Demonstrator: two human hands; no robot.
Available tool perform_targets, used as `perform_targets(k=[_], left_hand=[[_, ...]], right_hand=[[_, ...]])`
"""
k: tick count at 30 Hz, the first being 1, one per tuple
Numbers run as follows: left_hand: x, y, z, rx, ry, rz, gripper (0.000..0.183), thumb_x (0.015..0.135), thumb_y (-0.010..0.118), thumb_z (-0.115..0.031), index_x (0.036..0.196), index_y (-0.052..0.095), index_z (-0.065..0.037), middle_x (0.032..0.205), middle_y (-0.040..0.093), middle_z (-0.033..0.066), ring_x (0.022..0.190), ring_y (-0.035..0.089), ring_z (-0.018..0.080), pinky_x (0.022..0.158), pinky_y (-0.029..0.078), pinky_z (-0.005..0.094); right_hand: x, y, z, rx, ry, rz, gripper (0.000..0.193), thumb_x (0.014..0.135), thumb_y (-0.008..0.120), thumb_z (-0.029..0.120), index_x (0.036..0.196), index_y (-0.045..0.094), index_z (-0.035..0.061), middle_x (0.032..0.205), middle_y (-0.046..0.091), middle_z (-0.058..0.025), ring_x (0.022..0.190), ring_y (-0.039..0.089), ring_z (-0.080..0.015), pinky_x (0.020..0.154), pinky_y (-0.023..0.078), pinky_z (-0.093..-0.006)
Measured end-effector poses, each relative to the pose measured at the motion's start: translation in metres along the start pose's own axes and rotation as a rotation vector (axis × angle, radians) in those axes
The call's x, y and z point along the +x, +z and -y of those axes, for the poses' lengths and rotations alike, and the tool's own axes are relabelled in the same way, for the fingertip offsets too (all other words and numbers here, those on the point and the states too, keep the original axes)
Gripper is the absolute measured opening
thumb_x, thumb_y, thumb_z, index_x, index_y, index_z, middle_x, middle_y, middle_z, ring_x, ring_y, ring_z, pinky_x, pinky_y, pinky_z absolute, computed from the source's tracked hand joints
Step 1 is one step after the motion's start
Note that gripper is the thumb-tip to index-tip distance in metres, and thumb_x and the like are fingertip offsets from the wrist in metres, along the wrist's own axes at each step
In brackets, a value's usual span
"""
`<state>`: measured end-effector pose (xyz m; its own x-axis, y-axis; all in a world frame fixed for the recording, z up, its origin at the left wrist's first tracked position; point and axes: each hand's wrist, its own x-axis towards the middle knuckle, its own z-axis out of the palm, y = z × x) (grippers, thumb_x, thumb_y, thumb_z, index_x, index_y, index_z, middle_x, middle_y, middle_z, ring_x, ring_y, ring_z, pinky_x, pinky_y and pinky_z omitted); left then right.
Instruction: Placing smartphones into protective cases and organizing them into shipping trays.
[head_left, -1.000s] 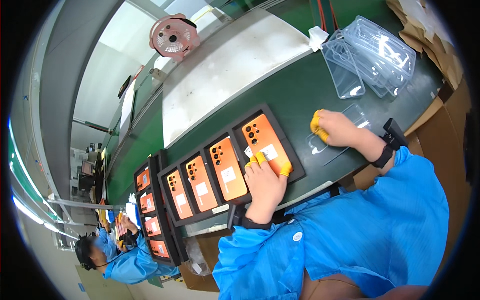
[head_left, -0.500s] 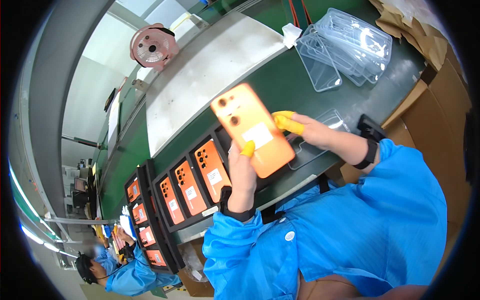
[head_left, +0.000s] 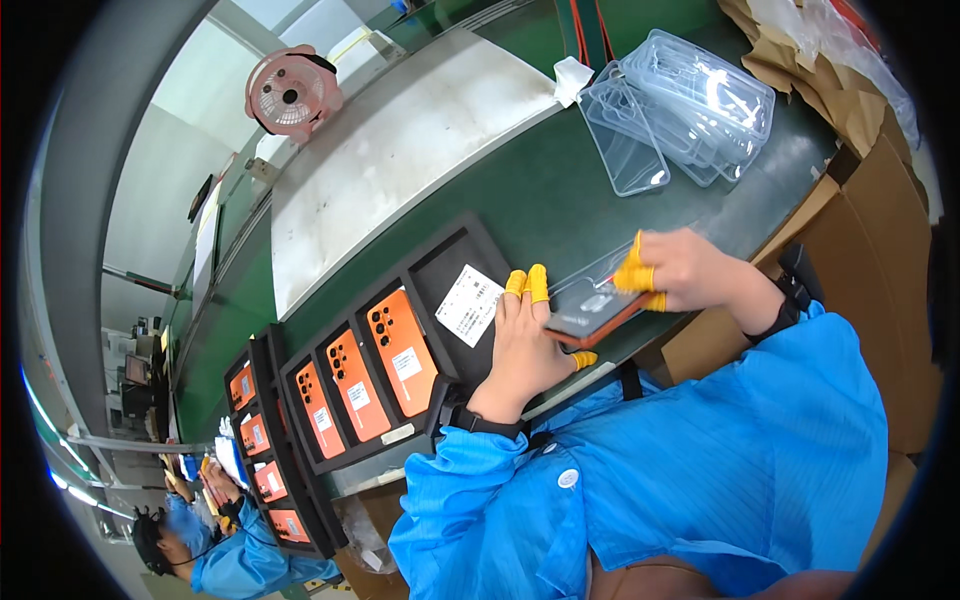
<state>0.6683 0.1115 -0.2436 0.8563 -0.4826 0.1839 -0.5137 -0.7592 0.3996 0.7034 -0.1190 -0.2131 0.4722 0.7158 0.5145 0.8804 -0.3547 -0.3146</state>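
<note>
An orange-edged phone (head_left: pixel 592 308) is tilted low over the bench with a dark face up. My left hand (head_left: pixel 525 345) grips its left end, thumb at the near edge, fingers by the tray. My right hand (head_left: pixel 692 270) has closed fingers on its right end. Yellow finger cots cover several fingertips on both hands. Part of a clear plastic piece (head_left: pixel 590 270) shows behind the phone; how the two meet is hidden. Left of my left hand, a black foam tray (head_left: pixel 450 255) holds orange phones (head_left: pixel 400 352) with white labels. A printed white label (head_left: pixel 468 305) lies in its right compartment.
Clear plastic cases (head_left: pixel 690 110) are piled at the back right, beside a cardboard box (head_left: pixel 890 270). A white board (head_left: pixel 410 130) and a pink fan (head_left: pixel 292 95) stand farther back. Another tray of phones (head_left: pixel 268 480) sits left, near a co-worker (head_left: pixel 200 550).
The phone has turned from its orange back to its dark face and come down rightward toward the bench. My right hand has shifted to its right end. The tray's label compartment is now uncovered.
</note>
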Motion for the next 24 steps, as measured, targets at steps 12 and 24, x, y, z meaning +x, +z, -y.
perform_targets(k=[12,24], left_hand=[[-0.01,-0.011,-0.001,-0.273,-0.073,-0.215,0.089,0.046,0.081,-0.021,0.118,0.035,0.004,0.107,0.048,0.0148,0.099,0.044,0.0299,0.085,0.036,0.0369],[-0.03,-0.022,-0.022,-0.916,-0.368,-0.403,0.04,0.073,0.066,-0.014,0.102,0.046,0.005,0.084,0.061,0.0109,0.075,0.058,0.013,0.068,0.045,0.0261]], right_hand=[[0.016,0.021,-0.019,0.09,0.36,0.492,0.106,0.047,0.074,0.053,0.125,0.028,-0.0022,0.115,0.042,-0.0203,0.112,0.037,-0.0333,0.096,0.018,-0.0501],[0.034,0.054,0.023,-0.063,0.3,-0.236,0.107,0.04,0.074,0.055,0.121,0.034,-0.0025,0.103,0.044,-0.0198,0.1,0.042,-0.0348,0.095,0.022,-0.0491]])
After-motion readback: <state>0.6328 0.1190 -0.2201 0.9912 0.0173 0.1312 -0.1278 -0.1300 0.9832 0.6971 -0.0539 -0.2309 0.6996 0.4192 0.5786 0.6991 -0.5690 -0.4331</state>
